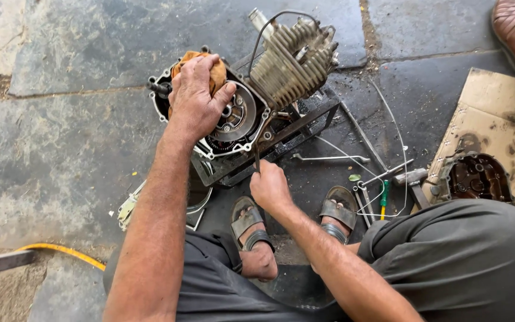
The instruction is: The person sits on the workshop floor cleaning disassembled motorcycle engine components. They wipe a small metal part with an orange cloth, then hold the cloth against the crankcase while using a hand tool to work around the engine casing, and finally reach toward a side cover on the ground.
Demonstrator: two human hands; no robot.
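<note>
left hand (pixel 198 95) clamped on an orange rag (pixel 210 68), pressing into the open engine case (pixel 236 119). right hand (pixel 269 188) closed around a thin tool (pixel 257 160).

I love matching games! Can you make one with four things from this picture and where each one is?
Things:
1. orange cloth
2. yellow hose
3. engine cover
4. finned cylinder

Places:
A. on the cardboard sheet, far right
B. under the left hand, pressed on the engine
C. on the stone floor, bottom left
D. top of the engine, sticking up and to the right

Pairs: 1-B, 2-C, 3-A, 4-D
</note>
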